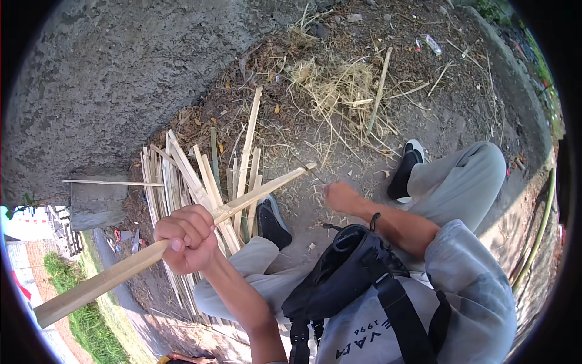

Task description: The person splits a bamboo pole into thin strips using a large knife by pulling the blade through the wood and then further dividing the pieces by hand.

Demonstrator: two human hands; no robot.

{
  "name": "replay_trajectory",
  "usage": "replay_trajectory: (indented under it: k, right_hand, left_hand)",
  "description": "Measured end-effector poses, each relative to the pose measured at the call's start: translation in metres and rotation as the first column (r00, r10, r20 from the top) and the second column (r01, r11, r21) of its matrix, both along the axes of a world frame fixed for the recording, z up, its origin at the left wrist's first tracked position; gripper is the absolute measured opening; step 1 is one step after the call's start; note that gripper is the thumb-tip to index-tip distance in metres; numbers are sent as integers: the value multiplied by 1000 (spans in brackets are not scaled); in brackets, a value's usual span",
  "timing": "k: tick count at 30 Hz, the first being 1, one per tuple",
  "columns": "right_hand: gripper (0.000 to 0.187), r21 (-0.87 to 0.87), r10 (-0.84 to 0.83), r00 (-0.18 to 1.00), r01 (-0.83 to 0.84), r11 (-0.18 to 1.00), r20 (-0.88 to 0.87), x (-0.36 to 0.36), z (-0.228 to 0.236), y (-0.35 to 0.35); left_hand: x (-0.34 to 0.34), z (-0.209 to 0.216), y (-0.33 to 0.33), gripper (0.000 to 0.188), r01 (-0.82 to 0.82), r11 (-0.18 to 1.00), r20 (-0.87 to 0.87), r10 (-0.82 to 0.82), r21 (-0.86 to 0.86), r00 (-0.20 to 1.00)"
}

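My left hand (187, 238) is wrapped round a long, pale split bamboo strip (115, 274). The strip slants across in front of me, from the lower left up to its far end near the middle. Closed in a fist, my right hand (342, 197) grips a knife, its handle hidden by the fingers. The thin dark knife blade (314, 175) reaches from the fist to the strip's far end and appears to touch it. Beneath the left hand and the strip, a pile of similar bamboo strips (182, 176) lies on the ground beside my left shoe (272, 221).
A rough grey concrete wall (133, 73) rises at the upper left. Fine bamboo shavings (333, 88) are heaped on the dirt ahead, with a loose strip (381, 91) across them. A black bag (345, 267) hangs at my front. A green pole (536, 236) lies at the far right.
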State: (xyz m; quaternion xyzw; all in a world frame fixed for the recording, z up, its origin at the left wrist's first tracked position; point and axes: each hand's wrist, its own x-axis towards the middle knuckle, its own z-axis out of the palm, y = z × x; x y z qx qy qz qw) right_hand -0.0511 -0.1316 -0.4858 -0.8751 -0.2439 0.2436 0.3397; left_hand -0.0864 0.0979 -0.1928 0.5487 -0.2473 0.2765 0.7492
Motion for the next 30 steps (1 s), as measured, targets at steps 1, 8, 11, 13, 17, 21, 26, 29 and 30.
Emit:
replay_trajectory:
  k: [1, 8, 11, 13, 17, 21, 26, 29, 30]
  right_hand:
    - [41, 6, -2, 1000, 2, 1000, -2, 0, 0, 4]
    - [49, 264, -145, 988, 153, 952, -50, -14, 95, 45]
    - [50, 206, -192, 981, 191, 960, -17, -20, 18, 31]
    - [50, 109, -237, 971, 235, 966, 7, -13, -11, 17]
    - [45, 44, -184, 978, 189, 981, -97, -5, 32, 20]
    - [45, 309, -183, 983, 175, 935, -1, -22, 74, 46]
    - [46, -13, -203, 976, 202, 979, -76, -10, -12, 6]
    - [49, -97, -199, 968, 185, 978, -156, 2, -4, 15]
    - [51, -56, -204, 967, 198, 979, -153, 2, 11, 21]
  left_hand:
    - [0, -1, 1, 21, 1, 1000, -8, -1, 7, 1000]
    - [5, 6, -6, 25, -8, 999, -21, 9, 34, 1000]
    - [3, 5, -8, 25, 13, 1000, -20, -12, 28, 1000]
    - [2, 2, -4, 22, 12, 1000, -10, -12, 2, 1000]
    - [7, 1, -2, 24, 4, 1000, -27, -3, 27, 1000]
    - [6, 6, -5, 27, 10, 997, -27, -8, 73, 1000]
    - [-1, 1, 3, 21, 20, 1000, -10, -20, 8, 1000]
    - [5, -1, 11, 22, 7, 1000, -31, -8, -18, 999]
    - [4, -1, 10, 22, -1, 1000, -38, 0, -27, 999]
